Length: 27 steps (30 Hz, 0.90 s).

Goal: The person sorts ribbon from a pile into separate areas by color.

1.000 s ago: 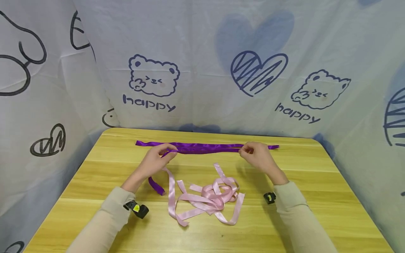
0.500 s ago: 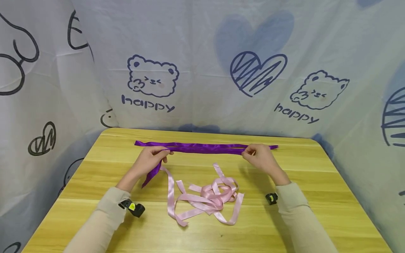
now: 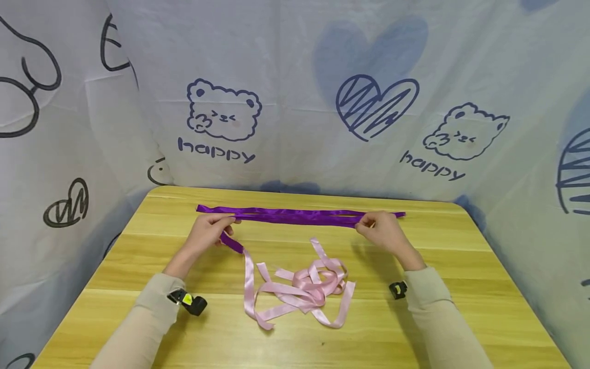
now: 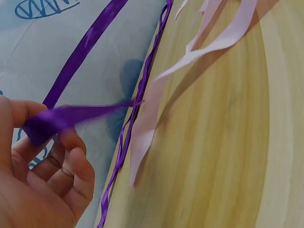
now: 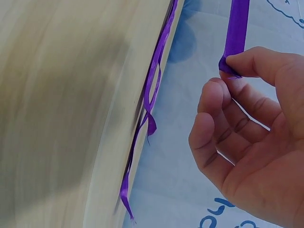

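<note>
A purple satin ribbon (image 3: 295, 220) is stretched level between both hands near the back of the table. My left hand (image 3: 209, 229) pinches it between thumb and fingers, and a short tail (image 3: 232, 243) hangs from that grip. In the left wrist view the tail is blurred and points toward the table. My right hand (image 3: 381, 229) pinches the other end of the ribbon (image 5: 236, 33) between thumb and forefinger. Behind the stretched ribbon, more purple ribbon (image 5: 152, 76) lies lengthwise along the table's far edge, slightly twisted.
A loose tangle of pink ribbon (image 3: 318, 294) lies on the wooden table (image 3: 369, 338), nearer than the hands. One pink strand (image 3: 249, 287) reaches up close to the purple tail. A patterned white cloth (image 3: 295, 102) hangs behind the table and along its sides.
My left hand has moved left along the ribbon, and its hanging tail has become shorter and swung about. My right hand has shifted slightly right. The pink ribbon pile stays put.
</note>
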Available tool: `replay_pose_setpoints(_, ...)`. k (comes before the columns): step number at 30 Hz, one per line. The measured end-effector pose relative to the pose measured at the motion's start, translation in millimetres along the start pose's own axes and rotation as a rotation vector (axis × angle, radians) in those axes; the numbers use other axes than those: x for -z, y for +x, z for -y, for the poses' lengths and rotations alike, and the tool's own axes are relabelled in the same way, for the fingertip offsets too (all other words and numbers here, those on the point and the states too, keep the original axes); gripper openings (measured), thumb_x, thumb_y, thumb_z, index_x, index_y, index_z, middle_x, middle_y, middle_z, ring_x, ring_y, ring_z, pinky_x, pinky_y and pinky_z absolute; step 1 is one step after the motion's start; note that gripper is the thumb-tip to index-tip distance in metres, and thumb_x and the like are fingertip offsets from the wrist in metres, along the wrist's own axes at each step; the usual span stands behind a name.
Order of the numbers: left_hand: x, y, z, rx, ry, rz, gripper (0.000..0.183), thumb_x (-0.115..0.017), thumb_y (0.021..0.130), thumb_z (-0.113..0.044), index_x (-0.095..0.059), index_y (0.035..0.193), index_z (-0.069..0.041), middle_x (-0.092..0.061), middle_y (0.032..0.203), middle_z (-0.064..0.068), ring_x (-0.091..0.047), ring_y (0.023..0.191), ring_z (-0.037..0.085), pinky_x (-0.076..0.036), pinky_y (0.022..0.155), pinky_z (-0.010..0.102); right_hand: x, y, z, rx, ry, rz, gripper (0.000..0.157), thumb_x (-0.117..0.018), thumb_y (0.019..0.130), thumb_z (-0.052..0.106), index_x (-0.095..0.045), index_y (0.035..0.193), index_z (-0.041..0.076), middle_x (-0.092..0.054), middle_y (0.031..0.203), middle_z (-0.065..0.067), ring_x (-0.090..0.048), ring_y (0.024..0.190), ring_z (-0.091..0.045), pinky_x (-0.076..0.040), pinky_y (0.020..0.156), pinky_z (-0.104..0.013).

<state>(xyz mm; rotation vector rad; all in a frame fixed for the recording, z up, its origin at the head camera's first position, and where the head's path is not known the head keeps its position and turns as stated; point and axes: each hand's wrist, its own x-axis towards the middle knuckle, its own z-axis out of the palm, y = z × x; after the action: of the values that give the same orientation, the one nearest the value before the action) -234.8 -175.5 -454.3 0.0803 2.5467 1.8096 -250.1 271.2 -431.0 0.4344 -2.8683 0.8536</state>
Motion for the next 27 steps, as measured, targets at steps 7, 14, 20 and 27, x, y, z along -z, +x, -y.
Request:
replay_pose_setpoints(7,5.8,2.4,4.1,0.098,-0.049,-0.056,0.038,-0.064,0.104,-0.027,-0.074,0.123,0.005,-0.071,0.07,-0.008,-0.07,0.07,0.01,-0.056,0.064,0.024,1.7,-0.5,-4.1,-0.005,-0.007,-0.003,0.015,-0.07,0.093,0.017,-0.078,0.085,0.008,-0.075,0.081,-0.004,-0.062,0.074,-0.017,-0.049,0.072,-0.033)
replay_pose_setpoints(14,11.5,4.4,6.4,0.192,-0.135,-0.135,0.039,-0.07,0.1,-0.029,-0.075,0.123,0.002,-0.072,0.067,-0.015,-0.071,0.07,0.004,-0.055,0.064,0.023,2.2,-0.8,-10.1,-0.01,0.0,-0.008,0.014,-0.069,0.092,0.017,-0.079,0.086,0.009,-0.077,0.084,-0.006,-0.065,0.077,-0.019,-0.05,0.073,-0.033)
replay_pose_setpoints(20,16.0,6.5,15.0,0.23,-0.168,-0.214,0.032,-0.073,0.098,-0.028,-0.078,0.119,-0.004,-0.07,0.065,-0.018,-0.068,0.068,0.0,-0.057,0.066,0.022,4.6,-2.5,-14.9,-0.011,-0.008,-0.004,0.015,-0.069,0.092,0.017,-0.077,0.081,0.009,-0.076,0.083,-0.006,-0.064,0.076,-0.018,-0.048,0.072,-0.032)
replay_pose_setpoints(27,18.6,9.0,20.0,0.231,-0.192,-0.279,0.017,-0.075,0.097,-0.025,-0.081,0.105,-0.011,-0.07,0.066,-0.016,-0.067,0.067,0.001,-0.054,0.061,0.021,9.8,-3.6,-22.7,-0.036,0.013,0.031,0.013,-0.07,0.092,0.013,-0.074,0.081,0.009,-0.073,0.081,-0.005,-0.058,0.074,-0.016,-0.047,0.072,-0.032)
